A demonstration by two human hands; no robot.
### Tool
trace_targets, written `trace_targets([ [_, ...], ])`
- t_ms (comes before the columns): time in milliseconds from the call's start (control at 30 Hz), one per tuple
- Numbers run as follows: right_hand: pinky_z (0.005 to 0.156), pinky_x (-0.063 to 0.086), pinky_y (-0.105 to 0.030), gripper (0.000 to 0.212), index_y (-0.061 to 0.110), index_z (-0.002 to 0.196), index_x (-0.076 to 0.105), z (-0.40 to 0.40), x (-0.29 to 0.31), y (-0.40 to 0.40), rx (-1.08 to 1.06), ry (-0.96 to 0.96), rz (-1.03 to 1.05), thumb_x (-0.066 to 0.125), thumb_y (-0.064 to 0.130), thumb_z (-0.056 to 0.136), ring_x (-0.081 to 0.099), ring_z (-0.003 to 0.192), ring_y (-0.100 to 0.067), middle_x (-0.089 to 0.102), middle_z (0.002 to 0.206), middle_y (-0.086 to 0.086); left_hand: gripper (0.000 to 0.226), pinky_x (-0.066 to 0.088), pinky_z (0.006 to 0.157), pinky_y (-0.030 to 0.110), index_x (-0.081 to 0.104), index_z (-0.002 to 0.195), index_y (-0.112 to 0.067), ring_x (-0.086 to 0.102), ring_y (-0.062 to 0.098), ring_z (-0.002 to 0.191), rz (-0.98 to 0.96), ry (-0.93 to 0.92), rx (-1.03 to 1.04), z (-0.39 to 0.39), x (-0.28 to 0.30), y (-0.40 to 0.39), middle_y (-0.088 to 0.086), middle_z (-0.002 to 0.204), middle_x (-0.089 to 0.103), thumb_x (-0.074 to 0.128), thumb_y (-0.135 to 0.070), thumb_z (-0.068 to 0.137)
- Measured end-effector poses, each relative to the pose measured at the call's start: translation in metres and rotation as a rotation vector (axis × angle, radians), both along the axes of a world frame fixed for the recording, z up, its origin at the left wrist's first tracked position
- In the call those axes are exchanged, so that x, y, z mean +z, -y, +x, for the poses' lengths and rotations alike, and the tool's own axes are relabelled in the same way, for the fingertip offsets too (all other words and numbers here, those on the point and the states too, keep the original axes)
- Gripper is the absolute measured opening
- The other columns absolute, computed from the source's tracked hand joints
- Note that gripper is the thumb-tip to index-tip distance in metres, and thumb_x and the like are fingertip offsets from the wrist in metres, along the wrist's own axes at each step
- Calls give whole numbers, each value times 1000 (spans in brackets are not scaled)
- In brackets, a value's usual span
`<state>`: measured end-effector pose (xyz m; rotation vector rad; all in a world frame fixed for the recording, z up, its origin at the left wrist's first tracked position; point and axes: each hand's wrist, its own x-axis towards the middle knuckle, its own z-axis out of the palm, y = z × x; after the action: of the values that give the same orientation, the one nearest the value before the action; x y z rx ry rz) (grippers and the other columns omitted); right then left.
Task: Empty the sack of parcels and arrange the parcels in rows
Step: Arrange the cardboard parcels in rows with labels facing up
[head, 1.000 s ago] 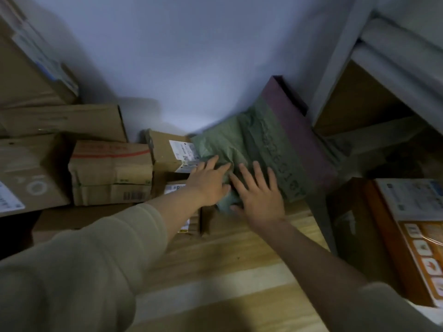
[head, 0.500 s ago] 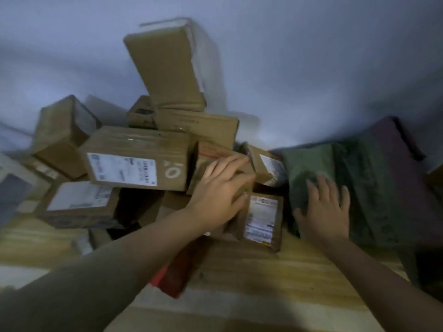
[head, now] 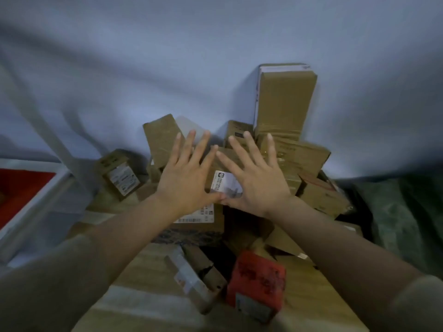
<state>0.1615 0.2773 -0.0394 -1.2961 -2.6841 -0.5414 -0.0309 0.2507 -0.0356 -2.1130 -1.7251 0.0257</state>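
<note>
My left hand [head: 185, 180] and right hand [head: 257, 180] spread flat, fingers straight and apart, no grip on anything, thumbs meeting over the labelled box [head: 215, 188] at centre frame. The parcels [head: 285, 104] pile against the wall on the wooden desk [head: 309, 283]. The green sack [head: 402, 212] lies at right.

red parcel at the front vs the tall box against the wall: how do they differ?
Colour: the red parcel is red with dark print; the tall box is plain brown cardboard with clear tape.
Pose: the red parcel lies low on the wooden surface; the tall box stands on end atop the pile.
Place: the red parcel is nearest the camera; the tall box leans at the wall.
Shared: neither hand touches them.
</note>
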Motion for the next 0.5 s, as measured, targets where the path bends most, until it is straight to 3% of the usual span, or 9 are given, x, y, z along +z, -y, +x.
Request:
trace_targets([
  [133, 110, -3, -76, 101, 41, 155, 2, -46, -1, -7, -84, 61, -188, 47, 83, 75, -2, 152, -40, 2, 167, -3, 110, -1, 113, 69, 14, 156, -27, -10, 42, 148, -163, 50, 131, -22, -9, -12, 3, 165, -7, 25, -93, 68],
  [300, 110, 27, -67, 89, 42, 146, 16, -38, 7, -10, -150, 54, -257, 55, 78, 75, 32, 141, -38, 26, 158, -8, 90, 11, 107, 74, 40, 141, -35, -6, 42, 147, -163, 21, 100, -45, -16, -12, 1, 162, 2, 33, -90, 70],
  [500, 108, 39, -52, 88, 41, 151, 8, 15, -1, -6, -208, 72, -262, 55, 71, 83, 30, 142, -35, 19, 161, -8, 83, 22, 108, 69, 46, 134, -33, 4, 40, 147, -43, 80, 93, -89, -25, 3, 5, 160, 7, 44, -86, 69],
])
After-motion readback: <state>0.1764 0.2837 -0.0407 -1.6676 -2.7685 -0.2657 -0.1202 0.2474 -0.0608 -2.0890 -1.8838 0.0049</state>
